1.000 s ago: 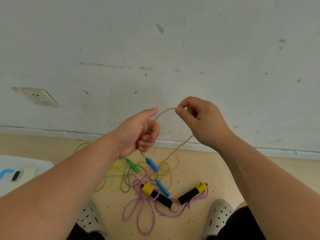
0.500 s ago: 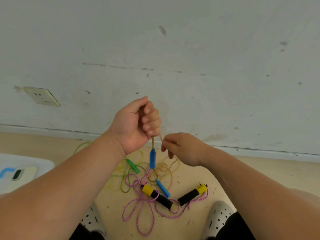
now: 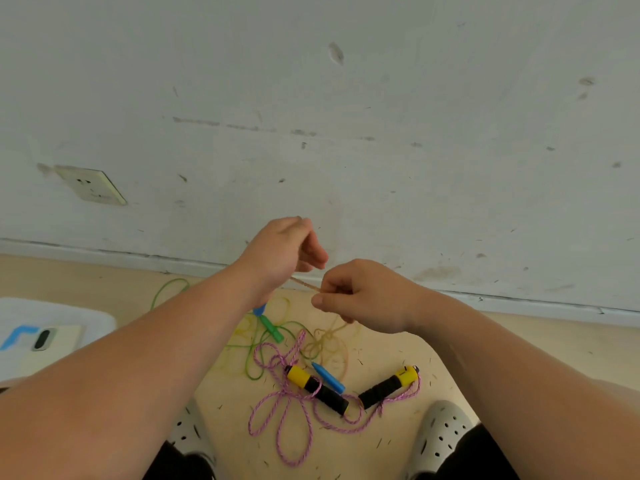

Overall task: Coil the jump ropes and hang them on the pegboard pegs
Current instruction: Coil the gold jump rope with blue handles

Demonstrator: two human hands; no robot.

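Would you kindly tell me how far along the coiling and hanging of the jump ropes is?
Done: nothing; no rope hangs and no pegboard is in view. In hand: the left hand and right hand hold a stretch of the tan rope between them, the rest loose on the floor. Left: the green rope and pink rope lie uncoiled and tangled there; all three need hanging.

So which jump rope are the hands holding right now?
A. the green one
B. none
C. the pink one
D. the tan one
D: the tan rope stretches between the left hand and the right hand, while the pink rope and the green rope lie on the floor.
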